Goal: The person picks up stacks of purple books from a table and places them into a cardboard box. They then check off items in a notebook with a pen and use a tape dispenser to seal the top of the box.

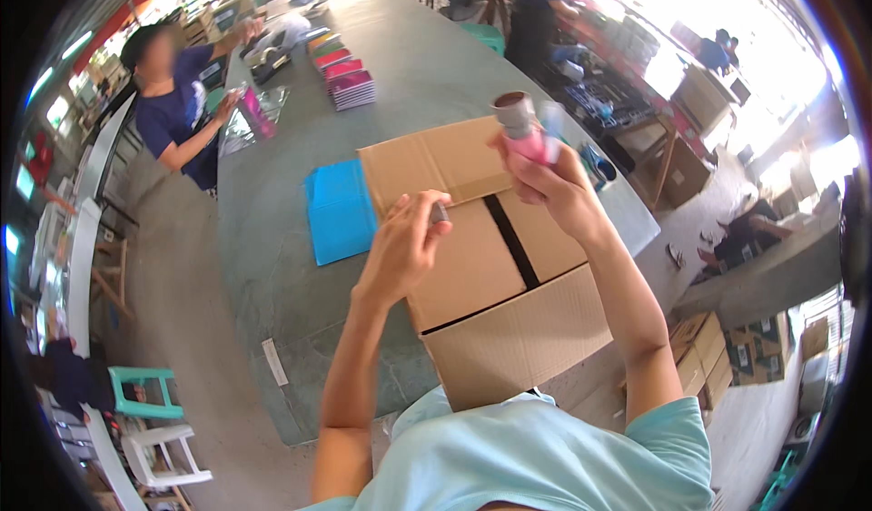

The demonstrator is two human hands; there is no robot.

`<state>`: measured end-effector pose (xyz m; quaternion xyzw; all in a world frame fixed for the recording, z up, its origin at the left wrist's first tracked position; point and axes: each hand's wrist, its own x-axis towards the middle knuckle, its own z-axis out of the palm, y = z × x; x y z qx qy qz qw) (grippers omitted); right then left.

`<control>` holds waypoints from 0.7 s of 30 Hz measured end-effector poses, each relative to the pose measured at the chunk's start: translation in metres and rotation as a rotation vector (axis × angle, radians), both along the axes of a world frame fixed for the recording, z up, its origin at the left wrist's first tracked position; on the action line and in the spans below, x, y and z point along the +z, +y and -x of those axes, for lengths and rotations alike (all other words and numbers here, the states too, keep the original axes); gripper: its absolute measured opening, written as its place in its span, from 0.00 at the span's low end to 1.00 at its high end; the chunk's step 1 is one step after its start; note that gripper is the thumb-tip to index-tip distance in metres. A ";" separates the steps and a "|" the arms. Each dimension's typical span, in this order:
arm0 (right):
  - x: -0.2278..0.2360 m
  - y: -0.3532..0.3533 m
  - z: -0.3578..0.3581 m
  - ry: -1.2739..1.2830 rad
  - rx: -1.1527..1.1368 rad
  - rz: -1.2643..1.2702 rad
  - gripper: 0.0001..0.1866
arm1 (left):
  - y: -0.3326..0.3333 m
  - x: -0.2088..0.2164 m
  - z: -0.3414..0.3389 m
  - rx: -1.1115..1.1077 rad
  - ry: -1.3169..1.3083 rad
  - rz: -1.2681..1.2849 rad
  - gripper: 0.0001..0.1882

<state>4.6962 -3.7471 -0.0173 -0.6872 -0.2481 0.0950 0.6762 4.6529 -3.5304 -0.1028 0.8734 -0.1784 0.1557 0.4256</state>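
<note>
My right hand (548, 177) is closed round a pink hand-held tape dispenser (527, 129) with a brown hollow roll at its top, raised above the box; motion blurs part of it. Below lies a cardboard box (463, 261). Its two short flaps are folded in, with a dark gap between them; the far long flap (427, 157) and the near long flap (518, 338) lie folded outward. Over the box's left side, my left hand (404, 243) has its fingers curled, with a small grey bit at the fingertips that I cannot identify.
A blue folded sheet (341, 211) lies left of the box on the grey-green table (272, 284). Stacks of colourful booklets (350, 79) stand farther back. Across the left edge, a person (177, 93) handles a pink item in clear plastic. Stools (145, 393) stand on the floor at left.
</note>
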 end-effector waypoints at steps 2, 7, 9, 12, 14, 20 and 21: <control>0.000 0.034 -0.023 -0.048 0.051 0.052 0.17 | 0.001 -0.007 -0.001 0.005 -0.095 -0.070 0.13; -0.027 0.061 -0.060 0.099 0.187 -0.007 0.17 | 0.005 -0.013 -0.004 -0.003 -0.082 -0.080 0.15; -0.031 0.056 -0.060 0.118 0.198 -0.097 0.17 | 0.001 -0.012 -0.006 -0.021 -0.079 -0.098 0.15; -0.039 0.031 -0.048 0.520 0.441 -0.782 0.14 | -0.008 -0.009 -0.006 -0.040 -0.111 -0.059 0.15; -0.037 0.022 -0.031 0.575 0.407 -0.987 0.11 | -0.008 -0.004 -0.007 -0.052 -0.126 -0.060 0.15; -0.074 0.012 0.002 0.509 0.543 -1.409 0.16 | -0.008 -0.002 -0.004 -0.053 -0.019 -0.003 0.16; -0.076 0.010 0.006 0.488 0.526 -1.433 0.16 | -0.012 -0.003 -0.004 -0.079 -0.015 -0.022 0.16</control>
